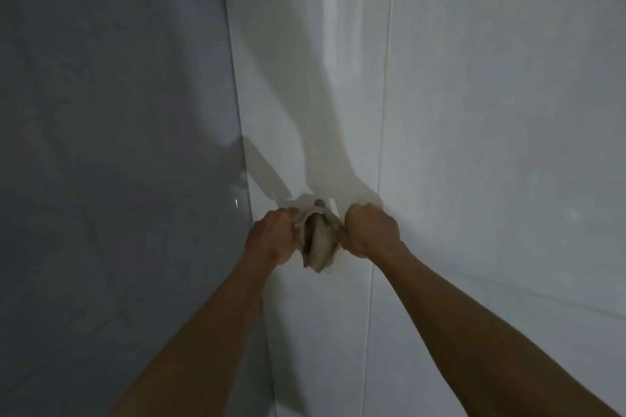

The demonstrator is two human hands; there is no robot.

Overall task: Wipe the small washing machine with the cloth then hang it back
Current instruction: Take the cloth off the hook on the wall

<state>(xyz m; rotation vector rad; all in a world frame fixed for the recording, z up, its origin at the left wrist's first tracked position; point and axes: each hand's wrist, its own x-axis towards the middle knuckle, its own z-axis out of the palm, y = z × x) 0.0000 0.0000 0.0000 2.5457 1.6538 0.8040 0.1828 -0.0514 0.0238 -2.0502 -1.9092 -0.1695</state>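
A small beige-grey cloth (318,240) hangs bunched against the white wall, its top edge at a small dark hook (319,202). My left hand (272,235) grips the cloth's left upper edge with curled fingers. On the other side, my right hand (369,230) grips the right upper edge. Both arms reach up and forward to the wall. The washing machine is out of view.
I face a corner: a shadowed grey wall (118,162) on the left meets a white tiled wall (491,145) on the right. Vertical tile seams run down the white wall beside my right hand.
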